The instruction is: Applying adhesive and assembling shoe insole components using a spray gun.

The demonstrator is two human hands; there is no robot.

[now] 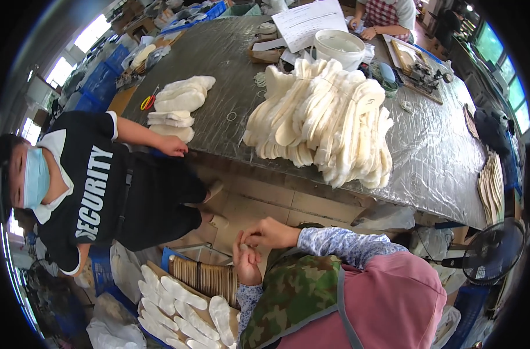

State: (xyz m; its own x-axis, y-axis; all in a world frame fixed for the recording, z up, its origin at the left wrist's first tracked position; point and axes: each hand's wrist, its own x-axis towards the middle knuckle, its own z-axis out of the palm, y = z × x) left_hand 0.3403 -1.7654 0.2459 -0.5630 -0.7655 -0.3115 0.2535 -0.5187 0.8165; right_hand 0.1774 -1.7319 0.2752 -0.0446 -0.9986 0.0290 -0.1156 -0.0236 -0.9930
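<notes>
My right hand [275,234] and my left hand [248,266] meet in front of my camouflage apron [300,296]. The fingers of my right hand are pinched together and touch the curled fingers of the left. A pale spot shows between them, too small to name. Nearest below my left hand lie white insoles [186,294] in rows on a board. Behind them stands a banded row of thin tan pieces [198,278]. Across the aisle, a large heap of cream fleecy insoles [329,119] rests on the table, away from both hands.
The metal-covered table [439,151] holds a smaller insole stack [181,96], scissors [149,101], a white bucket [339,47] and a paper sheet [308,24]. A masked person [96,174] stands left; another [387,17] works beyond the table. A black fan [493,252] stands right.
</notes>
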